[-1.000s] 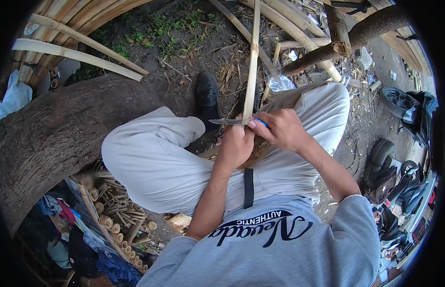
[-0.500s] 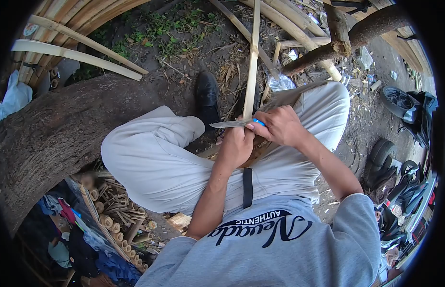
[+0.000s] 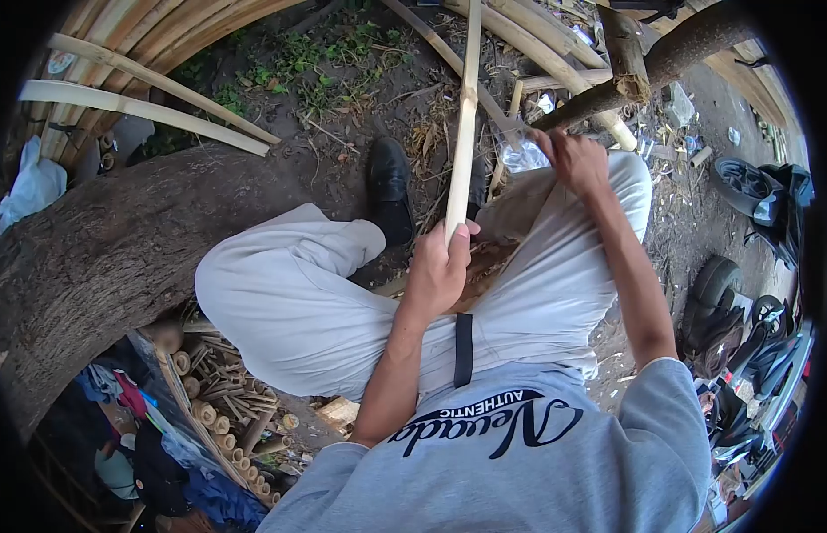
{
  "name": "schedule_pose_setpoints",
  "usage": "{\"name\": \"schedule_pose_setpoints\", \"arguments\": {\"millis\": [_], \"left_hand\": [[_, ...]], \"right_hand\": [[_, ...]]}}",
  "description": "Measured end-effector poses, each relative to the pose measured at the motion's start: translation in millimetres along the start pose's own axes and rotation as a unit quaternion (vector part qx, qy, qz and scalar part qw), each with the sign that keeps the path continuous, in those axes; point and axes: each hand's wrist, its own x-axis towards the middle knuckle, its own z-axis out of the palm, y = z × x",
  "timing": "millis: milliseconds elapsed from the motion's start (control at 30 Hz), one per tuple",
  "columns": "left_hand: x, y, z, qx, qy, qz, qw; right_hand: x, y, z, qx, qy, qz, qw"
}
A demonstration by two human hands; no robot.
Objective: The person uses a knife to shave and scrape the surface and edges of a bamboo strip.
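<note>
My left hand (image 3: 438, 271) is wrapped around the lower end of a long, pale bamboo strip (image 3: 463, 147), between my knees. The strip points away from me, past my shoes, to the top of the view. My right hand (image 3: 580, 164) is closed, raised above my right knee near a rough branch. It holds a knife, though the blue handle is hidden by the fingers and the blade is barely discernible. Light trousers (image 3: 289, 284) cover my bent legs, with a dark shoe (image 3: 387, 173) on the ground ahead.
A thick tree trunk (image 3: 120, 231) lies to the left. The rough branch (image 3: 671, 67) crosses at upper right, above bamboo poles (image 3: 538, 53). Cut bamboo pieces (image 3: 227, 391) lie lower left. A motorbike wheel (image 3: 714, 284) is at the right. Plastic litter (image 3: 524, 158) lies ahead.
My right hand has moved away from the strip, up and to the right, taking the knife with it. My left hand still grips the strip, which has shifted slightly and turned.
</note>
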Motion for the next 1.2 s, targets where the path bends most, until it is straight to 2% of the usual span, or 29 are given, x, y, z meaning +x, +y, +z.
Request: {"name": "schedule_pose_setpoints", "arguments": {"millis": [67,133,167,233,300,400,467,533,767,900,1000,1067,1200], "left_hand": [[0,1,1,-0.007,0.01,0.016,1.0],[5,7,3,-0.006,0.007,-0.013,1.0],[8,4,6,-0.01,0.011,-0.011,1.0],[11,-8,13,0.011,0.034,0.034,0.999],[12,-2,10,0.016,0.035,0.024,0.999],[14,-9,6,0.043,0.02,0.037,0.998],[13,-12,5,0.067,0.006,0.058,0.996],[11,-11,4,-0.001,-0.017,0.032,0.999],[8,-20,8,-0.053,0.004,0.05,0.997],[7,-20,7,-0.042,-0.009,0.023,0.999],[9,-20,11,-0.027,0.022,0.034,0.999],[10,-19,7,-0.039,0.017,0.007,0.999],[9,-25,8,-0.016,0.018,0.017,1.0]], "right_hand": [[-2,17,-4,-0.015,-0.009,0.019,1.0],[-5,7,-18,0.057,0.057,0.071,0.994],[-10,-3,-22,0.107,0.064,0.065,0.99],[-23,-33,-40,0.22,0.028,0.052,0.974],[-40,-63,-53,0.29,-0.07,0.018,0.954],[-62,-100,-54,0.289,-0.064,-0.122,0.947],[-66,-113,-56,0.297,-0.064,-0.16,0.939],[-69,-117,-51,0.288,-0.064,-0.169,0.94],[-65,-115,-48,0.219,-0.063,-0.213,0.95],[-56,-106,-38,0.197,-0.055,-0.239,0.949],[-50,-101,-32,0.187,-0.035,-0.27,0.944],[-47,-103,-32,0.176,-0.006,-0.287,0.942],[-43,-97,-26,0.191,-0.003,-0.291,0.937]]}}
